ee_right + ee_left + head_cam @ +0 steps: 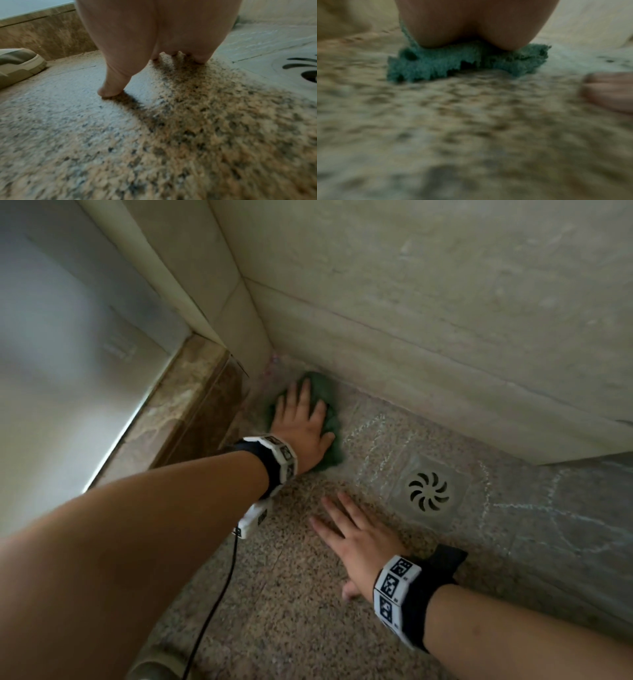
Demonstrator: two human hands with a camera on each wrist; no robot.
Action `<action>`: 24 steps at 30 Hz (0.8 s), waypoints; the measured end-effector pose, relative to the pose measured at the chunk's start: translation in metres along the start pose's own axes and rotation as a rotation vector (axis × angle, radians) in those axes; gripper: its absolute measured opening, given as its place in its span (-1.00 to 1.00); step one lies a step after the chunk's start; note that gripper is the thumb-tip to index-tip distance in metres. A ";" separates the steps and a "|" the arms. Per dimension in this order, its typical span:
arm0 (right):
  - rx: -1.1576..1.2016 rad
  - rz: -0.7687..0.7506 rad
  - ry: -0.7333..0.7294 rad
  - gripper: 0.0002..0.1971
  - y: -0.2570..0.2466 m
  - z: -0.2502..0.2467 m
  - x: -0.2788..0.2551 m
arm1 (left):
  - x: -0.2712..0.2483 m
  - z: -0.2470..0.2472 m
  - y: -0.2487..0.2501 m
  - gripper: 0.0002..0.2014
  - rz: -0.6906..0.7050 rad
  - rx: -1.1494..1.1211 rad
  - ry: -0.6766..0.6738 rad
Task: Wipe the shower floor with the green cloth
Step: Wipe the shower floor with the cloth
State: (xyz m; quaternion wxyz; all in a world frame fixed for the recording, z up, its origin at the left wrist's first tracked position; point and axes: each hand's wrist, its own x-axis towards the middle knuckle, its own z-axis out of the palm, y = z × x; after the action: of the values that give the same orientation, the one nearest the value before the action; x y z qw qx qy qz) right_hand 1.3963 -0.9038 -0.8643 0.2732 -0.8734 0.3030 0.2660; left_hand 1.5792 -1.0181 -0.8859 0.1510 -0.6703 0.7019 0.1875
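Green cloth (329,436) under flat left hand (301,422); right hand (356,537) flat on floor (274,594).

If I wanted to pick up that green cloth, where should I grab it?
Probably the bunched, ragged edge of the green cloth that sticks out below the left hand. Come from the open floor side, since walls close the corner behind it, and pinch the raised folds with your fingers.

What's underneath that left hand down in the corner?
Under the left hand lies the green cloth, pressed flat onto the speckled shower floor. Its frayed edge shows around the palm. The floor beneath the cloth is covered, so whether it is clean cannot be seen.
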 end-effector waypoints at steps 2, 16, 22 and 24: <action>-0.006 0.008 0.000 0.30 -0.002 -0.003 -0.001 | -0.008 0.006 0.023 -0.29 0.060 0.008 -0.020; -0.050 0.054 -0.011 0.32 -0.011 -0.009 -0.003 | -0.021 -0.005 0.009 -0.09 0.153 -0.069 -0.109; -0.036 0.056 -0.033 0.33 -0.013 -0.012 -0.005 | -0.023 -0.010 -0.049 -0.14 -0.144 -0.126 -0.115; -0.024 0.054 -0.042 0.31 -0.012 -0.013 -0.005 | -0.021 -0.009 -0.062 -0.15 -0.139 -0.087 -0.114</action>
State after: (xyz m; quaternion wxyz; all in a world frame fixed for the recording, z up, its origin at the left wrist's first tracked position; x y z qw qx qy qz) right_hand 1.4044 -0.9021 -0.8485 0.2618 -0.8624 0.3175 0.2949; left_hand 1.6431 -1.0055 -0.8715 0.1738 -0.7115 0.6353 0.2448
